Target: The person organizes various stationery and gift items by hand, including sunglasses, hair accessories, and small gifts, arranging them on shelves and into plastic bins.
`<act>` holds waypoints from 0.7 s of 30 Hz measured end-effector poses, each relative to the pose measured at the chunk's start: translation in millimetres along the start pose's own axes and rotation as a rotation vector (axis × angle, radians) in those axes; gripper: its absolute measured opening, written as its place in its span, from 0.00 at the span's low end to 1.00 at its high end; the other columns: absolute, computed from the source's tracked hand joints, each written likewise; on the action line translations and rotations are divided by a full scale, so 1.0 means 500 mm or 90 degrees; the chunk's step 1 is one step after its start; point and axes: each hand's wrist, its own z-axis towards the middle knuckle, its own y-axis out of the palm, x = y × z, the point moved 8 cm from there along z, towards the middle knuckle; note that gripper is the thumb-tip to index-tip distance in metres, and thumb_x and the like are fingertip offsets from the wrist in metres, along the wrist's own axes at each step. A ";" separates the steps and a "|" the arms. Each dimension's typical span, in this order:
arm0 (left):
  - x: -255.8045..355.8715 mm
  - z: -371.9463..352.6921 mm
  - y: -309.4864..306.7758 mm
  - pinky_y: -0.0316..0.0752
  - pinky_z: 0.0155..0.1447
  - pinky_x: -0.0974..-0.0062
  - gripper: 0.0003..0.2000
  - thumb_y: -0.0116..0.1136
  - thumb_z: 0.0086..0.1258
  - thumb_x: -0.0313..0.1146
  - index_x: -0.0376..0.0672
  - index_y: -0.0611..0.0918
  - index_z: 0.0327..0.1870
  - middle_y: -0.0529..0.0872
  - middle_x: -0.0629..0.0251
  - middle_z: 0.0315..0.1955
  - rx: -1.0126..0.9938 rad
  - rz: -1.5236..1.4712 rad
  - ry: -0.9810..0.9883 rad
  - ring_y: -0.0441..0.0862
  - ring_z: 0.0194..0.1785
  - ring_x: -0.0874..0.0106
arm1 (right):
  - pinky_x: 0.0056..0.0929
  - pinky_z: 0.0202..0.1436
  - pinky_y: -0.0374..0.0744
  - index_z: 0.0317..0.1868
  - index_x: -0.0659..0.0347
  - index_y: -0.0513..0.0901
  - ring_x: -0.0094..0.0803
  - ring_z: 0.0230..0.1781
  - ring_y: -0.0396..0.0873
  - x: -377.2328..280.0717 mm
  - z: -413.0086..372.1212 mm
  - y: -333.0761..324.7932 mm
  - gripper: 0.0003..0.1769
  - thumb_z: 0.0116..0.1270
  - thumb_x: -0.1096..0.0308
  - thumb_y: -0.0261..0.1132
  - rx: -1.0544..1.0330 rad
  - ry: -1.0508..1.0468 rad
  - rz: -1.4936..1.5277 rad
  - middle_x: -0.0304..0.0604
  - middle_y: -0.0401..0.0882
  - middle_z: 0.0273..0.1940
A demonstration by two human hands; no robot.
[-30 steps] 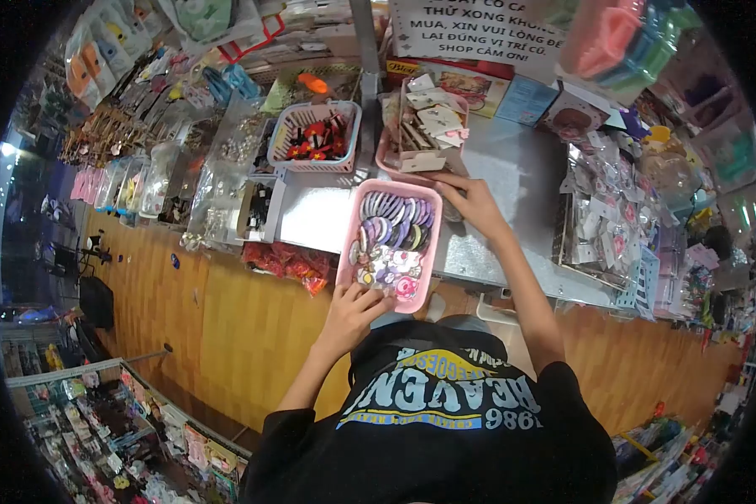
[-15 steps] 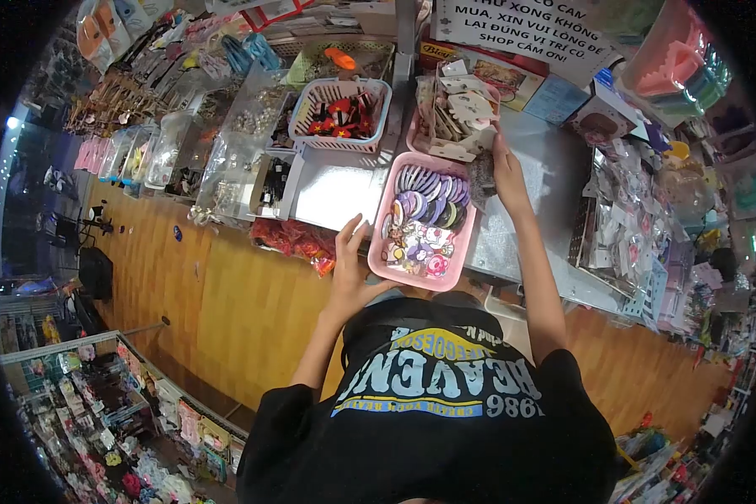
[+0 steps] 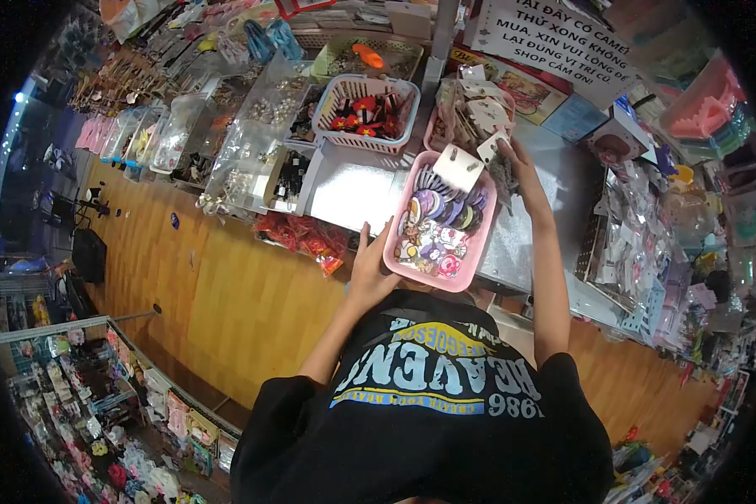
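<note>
My left hand (image 3: pixel 373 267) rests at the lower left edge of a pink tray (image 3: pixel 392 262), thumb hidden beside or under it. Rows of purple, white and black round items (image 3: pixel 445 207) fill the tray, with cartoon-printed pieces (image 3: pixel 433 244) below them. A white card (image 3: pixel 459 169) lies tilted over the tray's upper end. Just right of it, my right hand (image 3: pixel 519 162) has its fingers closed on another white card (image 3: pixel 493 148), beside a pink basket (image 3: pixel 429 134) heaped with cards.
Left of the tray, a blue-rimmed basket (image 3: pixel 415 113) holds red items. A printed sign (image 3: pixel 554 44) stands at the back. Bagged goods (image 3: pixel 630 244) line the right side, and red packets (image 3: pixel 298 239) hang below the counter's front edge.
A white card now lies over the top of the pink tray. My right hand has come down from the card basket with a card in its fingers. The view has shifted slightly.
</note>
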 end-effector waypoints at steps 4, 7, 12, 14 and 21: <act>0.004 0.012 -0.011 0.48 0.74 0.53 0.42 0.68 0.49 0.31 0.35 0.60 0.69 0.69 0.50 0.64 0.019 0.003 0.021 0.66 0.67 0.56 | 0.25 0.61 0.66 0.65 0.64 0.67 0.29 0.58 0.70 -0.014 0.002 0.008 0.34 0.68 0.47 0.58 -0.032 0.017 -0.037 0.44 0.73 0.58; 0.008 0.030 -0.023 0.52 0.73 0.58 0.45 0.70 0.48 0.32 0.35 0.58 0.70 0.65 0.48 0.66 -0.012 -0.001 0.016 0.58 0.71 0.52 | 0.25 0.60 0.66 0.64 0.64 0.68 0.29 0.56 0.71 -0.014 0.006 0.006 0.34 0.67 0.46 0.58 -0.027 0.003 -0.035 0.43 0.74 0.56; 0.051 0.048 -0.044 0.54 0.73 0.60 0.53 0.74 0.44 0.37 0.34 0.53 0.71 0.60 0.47 0.68 -0.082 0.003 -0.006 0.56 0.71 0.49 | 0.29 0.54 0.73 0.61 0.66 0.69 0.34 0.50 0.77 -0.023 -0.033 -0.049 0.36 0.63 0.47 0.64 0.175 -0.070 -0.164 0.48 0.78 0.51; 0.048 0.045 -0.044 0.53 0.73 0.58 0.56 0.76 0.43 0.41 0.34 0.50 0.71 0.59 0.47 0.68 -0.099 -0.023 -0.026 0.55 0.71 0.47 | 0.31 0.51 0.74 0.59 0.64 0.71 0.37 0.48 0.78 -0.105 -0.101 -0.037 0.34 0.61 0.48 0.65 0.214 -0.152 -0.294 0.47 0.78 0.49; 0.015 0.061 -0.010 0.52 0.71 0.50 0.48 0.73 0.45 0.39 0.34 0.60 0.68 0.63 0.46 0.66 -0.068 0.052 0.041 0.56 0.71 0.48 | 0.37 0.41 0.78 0.48 0.58 0.77 0.41 0.43 0.79 -0.175 -0.194 0.144 0.26 0.48 0.59 0.72 -0.064 -0.392 -0.691 0.41 0.78 0.45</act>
